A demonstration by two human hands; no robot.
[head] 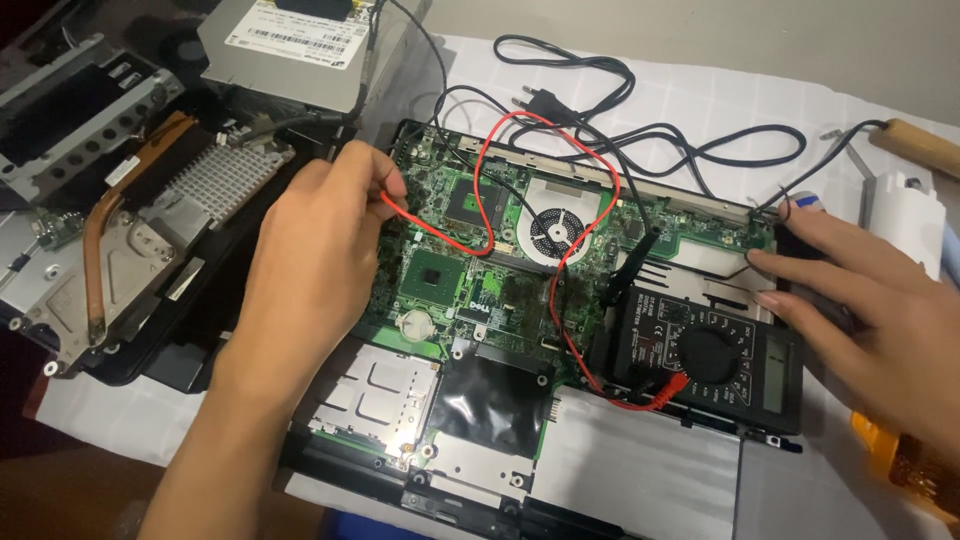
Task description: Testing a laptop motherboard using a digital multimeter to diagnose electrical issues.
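Note:
My left hand (318,262) pinches a red test probe (392,202) against the green laptop motherboard (462,262). Its red lead (560,265) loops over the board and plugs into the black multimeter (708,358), which lies on the opened laptop base (630,470). My right hand (868,318) rests fingers spread on the multimeter's right end and on a dark part beside it. A black probe (628,272) lies on the board next to the meter.
A removed heatsink with a copper pipe (150,225) and an optical drive (295,45) sit at the left. A black power cable (640,125) trails across the white cloth (700,95). A wooden-handled tool (915,145) and an orange object (905,465) lie at the right.

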